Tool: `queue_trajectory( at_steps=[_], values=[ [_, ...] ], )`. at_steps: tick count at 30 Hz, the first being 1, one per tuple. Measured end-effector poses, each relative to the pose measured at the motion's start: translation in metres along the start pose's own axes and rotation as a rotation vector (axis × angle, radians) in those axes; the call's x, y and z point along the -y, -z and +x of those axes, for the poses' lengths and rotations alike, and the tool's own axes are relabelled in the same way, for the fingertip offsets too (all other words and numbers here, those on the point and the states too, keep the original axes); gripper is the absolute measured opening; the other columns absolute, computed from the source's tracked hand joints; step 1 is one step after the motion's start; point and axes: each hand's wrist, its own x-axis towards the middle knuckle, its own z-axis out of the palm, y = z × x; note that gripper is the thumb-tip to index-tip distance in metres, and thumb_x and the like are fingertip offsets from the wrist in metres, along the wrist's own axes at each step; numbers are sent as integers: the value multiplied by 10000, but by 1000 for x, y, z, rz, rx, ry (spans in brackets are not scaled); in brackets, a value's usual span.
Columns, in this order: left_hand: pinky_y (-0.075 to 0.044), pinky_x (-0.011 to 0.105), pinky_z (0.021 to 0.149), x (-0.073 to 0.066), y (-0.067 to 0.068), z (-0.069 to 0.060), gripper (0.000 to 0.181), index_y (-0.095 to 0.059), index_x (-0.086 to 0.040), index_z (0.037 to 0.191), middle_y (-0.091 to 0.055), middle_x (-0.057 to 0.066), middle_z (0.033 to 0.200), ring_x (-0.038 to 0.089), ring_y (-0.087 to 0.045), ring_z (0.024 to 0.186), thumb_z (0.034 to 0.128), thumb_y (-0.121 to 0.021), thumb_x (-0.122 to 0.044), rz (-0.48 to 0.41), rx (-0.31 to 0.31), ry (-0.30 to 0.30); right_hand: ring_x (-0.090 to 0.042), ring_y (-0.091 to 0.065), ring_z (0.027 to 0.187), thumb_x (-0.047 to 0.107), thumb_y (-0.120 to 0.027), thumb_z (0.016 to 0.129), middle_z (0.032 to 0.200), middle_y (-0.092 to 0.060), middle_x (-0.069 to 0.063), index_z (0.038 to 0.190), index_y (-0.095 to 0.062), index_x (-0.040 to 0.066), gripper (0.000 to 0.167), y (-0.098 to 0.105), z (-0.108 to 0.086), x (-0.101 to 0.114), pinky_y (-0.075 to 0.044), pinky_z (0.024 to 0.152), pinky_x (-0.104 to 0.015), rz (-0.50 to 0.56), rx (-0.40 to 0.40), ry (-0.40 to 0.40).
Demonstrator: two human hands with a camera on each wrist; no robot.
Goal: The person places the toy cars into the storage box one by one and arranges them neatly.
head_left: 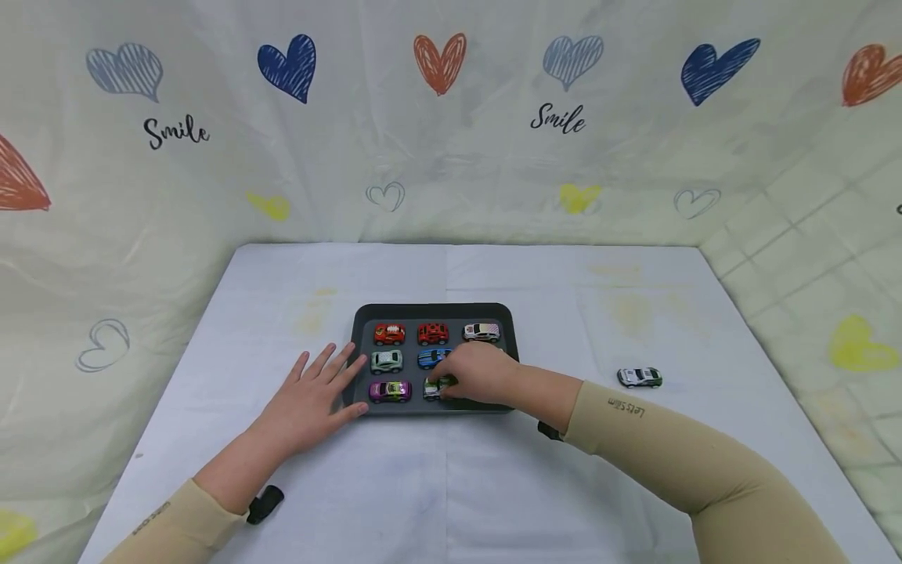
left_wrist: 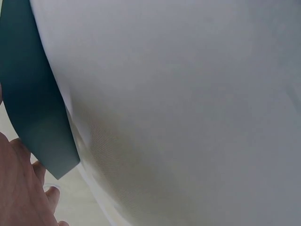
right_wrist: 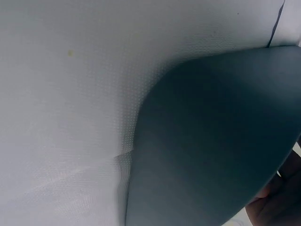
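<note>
A dark grey tray (head_left: 416, 310) lies on the table and holds rows of small toy cars. My right hand (head_left: 482, 372) reaches over its right side and pinches a toy car with white and green on it (head_left: 431, 388) in the front row. Just behind those fingers a blue toy car (head_left: 430, 359) is partly covered. My left hand (head_left: 310, 399) has its fingers spread, touching the tray's left edge beside a purple toy car (head_left: 390, 392) and a pale green one (head_left: 386, 361). In the left wrist view, the tray's side (left_wrist: 37, 94) stands next to that hand.
Two red toy cars (head_left: 433, 334) and a white one (head_left: 482, 332) make up the tray's back row. Apart from the tray, a silver toy car (head_left: 640, 377) sits to the right on the white cloth (head_left: 564, 486), close to my right sleeve.
</note>
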Motion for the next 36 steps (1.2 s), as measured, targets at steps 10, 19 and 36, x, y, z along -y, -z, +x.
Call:
queue_trajectory(
  at_steps=[10,19,36],
  values=[
    [-71,598,1190,2,-2,-2,811,-297,-219,1580,-199,43,1647,352,-139,1505,938,-470,-684,-13,-4,9,-73,-643,1076,356,-782,865,1175,-705,104,1226,-727,298,369,8,0,-3,-538,905,-302,38,-15,23],
    [-77,599,1189,1,-2,-2,800,-310,-214,1576,-205,37,1646,349,-148,1504,942,-474,-675,-18,-23,8,-130,-624,1135,356,-780,867,1220,-693,65,1253,-716,261,403,26,-10,-13,-513,957,-360,85,-80,15],
    [-67,595,1194,-1,5,0,801,-306,-213,1576,-204,33,1645,344,-147,1506,941,-484,-667,18,0,-5,-231,-622,1005,252,-790,862,1212,-676,20,1257,-713,208,405,33,-70,-62,-524,792,-339,245,-189,-72]
  ],
)
